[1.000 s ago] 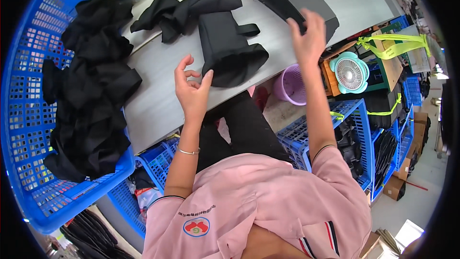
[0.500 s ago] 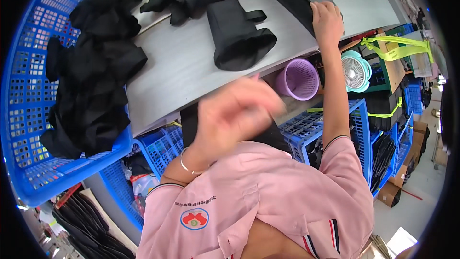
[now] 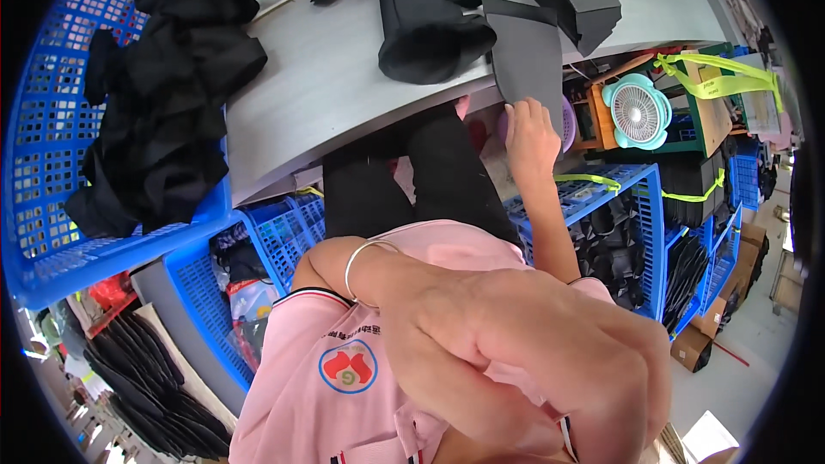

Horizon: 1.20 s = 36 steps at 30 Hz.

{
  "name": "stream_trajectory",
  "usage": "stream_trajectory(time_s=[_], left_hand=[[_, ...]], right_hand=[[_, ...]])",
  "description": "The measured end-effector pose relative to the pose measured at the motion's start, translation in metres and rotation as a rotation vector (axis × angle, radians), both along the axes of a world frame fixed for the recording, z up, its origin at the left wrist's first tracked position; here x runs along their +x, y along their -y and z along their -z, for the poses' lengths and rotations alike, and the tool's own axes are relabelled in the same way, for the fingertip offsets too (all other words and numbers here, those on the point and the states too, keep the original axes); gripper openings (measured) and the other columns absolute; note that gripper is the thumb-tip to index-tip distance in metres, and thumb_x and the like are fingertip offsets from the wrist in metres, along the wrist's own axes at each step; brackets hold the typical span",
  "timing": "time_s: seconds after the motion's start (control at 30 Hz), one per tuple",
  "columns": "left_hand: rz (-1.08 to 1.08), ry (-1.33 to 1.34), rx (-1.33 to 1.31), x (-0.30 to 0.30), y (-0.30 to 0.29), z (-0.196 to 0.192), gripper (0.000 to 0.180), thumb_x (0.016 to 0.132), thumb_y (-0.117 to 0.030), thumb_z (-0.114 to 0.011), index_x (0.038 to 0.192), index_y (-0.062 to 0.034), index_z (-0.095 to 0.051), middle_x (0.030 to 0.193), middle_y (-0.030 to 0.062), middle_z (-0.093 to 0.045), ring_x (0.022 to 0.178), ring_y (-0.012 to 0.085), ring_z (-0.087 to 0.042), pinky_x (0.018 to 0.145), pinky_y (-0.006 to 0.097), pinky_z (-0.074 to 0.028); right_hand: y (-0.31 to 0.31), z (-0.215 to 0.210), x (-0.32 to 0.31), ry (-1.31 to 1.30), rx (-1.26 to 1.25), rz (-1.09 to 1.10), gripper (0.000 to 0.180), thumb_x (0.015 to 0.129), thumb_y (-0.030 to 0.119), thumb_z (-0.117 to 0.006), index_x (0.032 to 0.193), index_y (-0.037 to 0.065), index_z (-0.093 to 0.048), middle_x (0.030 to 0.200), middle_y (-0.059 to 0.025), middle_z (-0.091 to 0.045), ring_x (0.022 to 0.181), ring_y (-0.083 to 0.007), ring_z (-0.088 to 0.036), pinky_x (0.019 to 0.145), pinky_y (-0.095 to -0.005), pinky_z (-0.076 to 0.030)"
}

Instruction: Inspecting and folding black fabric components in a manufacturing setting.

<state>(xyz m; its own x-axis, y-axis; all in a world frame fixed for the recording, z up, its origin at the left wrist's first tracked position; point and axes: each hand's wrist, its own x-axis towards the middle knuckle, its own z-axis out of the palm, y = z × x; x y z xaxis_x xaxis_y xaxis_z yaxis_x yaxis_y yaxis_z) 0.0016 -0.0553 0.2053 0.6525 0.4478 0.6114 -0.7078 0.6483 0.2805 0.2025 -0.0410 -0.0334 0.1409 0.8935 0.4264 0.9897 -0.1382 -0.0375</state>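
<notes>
The right hand [image 3: 530, 133] pinches the lower edge of a dark grey flat panel [image 3: 526, 60] hanging off the counter [image 3: 326, 77], long axis running up and away. The left hand [image 3: 533, 352] is raised close to the camera, blurred, grip unclear, far from the panel.

We see our right hand [image 3: 528, 133] gripping the lower edge of a flat dark grey panel [image 3: 526, 56] that hangs over the front edge of the grey table [image 3: 335, 77]. Our left hand [image 3: 524, 352] is raised close to the camera, large and blurred, holding nothing we can make out. On the table a black fabric pouch [image 3: 430, 26] lies just beside the panel. A blue plastic crate [image 3: 51, 189] at the left holds a heap of black cloth pieces [image 3: 163, 103]. Below the table's right end stands a small turquoise fan [image 3: 638, 112]
</notes>
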Motion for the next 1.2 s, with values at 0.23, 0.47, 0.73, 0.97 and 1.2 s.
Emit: stream_trajectory(time_s=[0.23,0.47,0.73,0.97,1.2], left_hand=[[-0.378,-0.346,0.203,0.002,-0.003,0.096,0.01,0.092,-0.011,-0.057,0.098,-0.0052,-0.063,0.102,0.0158,-0.06,0.079,0.0209,-0.06,0.069,0.031,-0.049],[-0.096,-1.055,-0.404,0.056,-0.023,0.252,0.073,0.092,-0.068,-0.051,0.142,-0.0153,-0.046,0.141,0.0051,-0.051,0.139,0.0219,-0.039,0.115,0.044,-0.029],[0.184,-0.881,-0.579,0.062,-0.01,0.267,0.092,0.082,-0.076,-0.052,0.143,-0.0077,-0.043,0.142,0.0127,-0.05,0.134,0.0267,-0.046,0.114,0.041,-0.036],[-0.103,-0.547,-0.051,0.038,-0.028,0.211,0.109,0.073,-0.064,-0.076,0.148,0.0026,-0.035,0.151,0.0217,-0.04,0.139,0.0319,-0.042,0.114,0.045,-0.036],[-0.302,-0.735,-0.281,0.019,-0.027,0.193,0.07,0.08,-0.029,-0.077,0.135,0.0007,-0.046,0.122,0.0187,-0.065,0.121,0.0338,-0.059,0.11,0.047,-0.043]], right_hand=[[0.008,-0.02,0.001,-0.12,0.053,-0.016,0.017,0.091,0.019,-0.064,0.09,0.003,-0.06,0.108,-0.0124,-0.068,0.091,-0.0304,-0.066,0.072,-0.0381,-0.056],[0.039,-0.051,-0.026,-0.414,-0.091,-0.063,0.018,0.096,0.015,-0.056,0.104,-0.001,-0.062,0.104,-0.0215,-0.067,0.088,-0.0386,-0.066,0.076,-0.0434,-0.053],[0.089,-0.073,-0.049,-0.937,-0.081,-0.187,0.019,0.099,0.011,-0.053,0.11,-0.003,-0.06,0.102,-0.0175,-0.068,0.082,-0.0303,-0.066,0.075,-0.0345,-0.05],[0.114,-0.09,-0.052,-1.161,-0.106,-0.216,0.01,0.097,0.007,-0.055,0.098,-0.001,-0.06,0.107,-0.013,-0.068,0.077,-0.0222,-0.063,0.071,-0.0307,-0.05],[0.096,-0.084,-0.053,-0.834,0.106,-0.247,0.005,0.088,0.003,-0.064,0.088,-0.002,-0.061,0.113,-0.0188,-0.06,0.1,-0.0305,-0.057,0.082,-0.0364,-0.047]])
